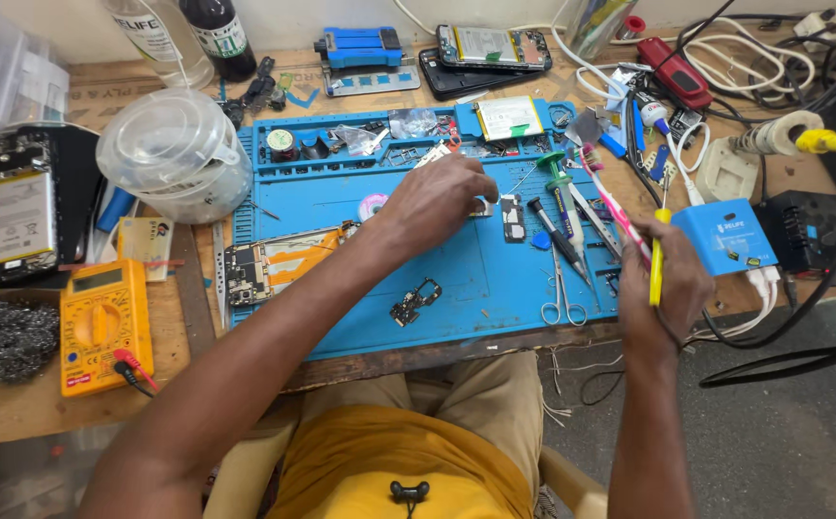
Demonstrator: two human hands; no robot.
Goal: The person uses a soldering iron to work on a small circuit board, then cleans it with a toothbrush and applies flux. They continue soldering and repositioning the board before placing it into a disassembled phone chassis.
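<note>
A small metal phone part lies near the middle of the blue repair mat, and the left hand reaches across to it, its grip pressed together on the piece so that it stays flat and steady on the mat. The right hand waits at the mat's right edge with its grip closed around a yellow-handled tool, held upright beside a pink toothbrush, seemingly kept ready and clear of the work. Just right of the part sit a small dark circuit board, screwdrivers and small scissors, laid within easy reach. Lower on the mat rests a loose connector piece, and to the left an opened phone frame. On the desk beyond the mat stand a yellow multimeter, a clear plastic tub and a blue box unit.
</note>
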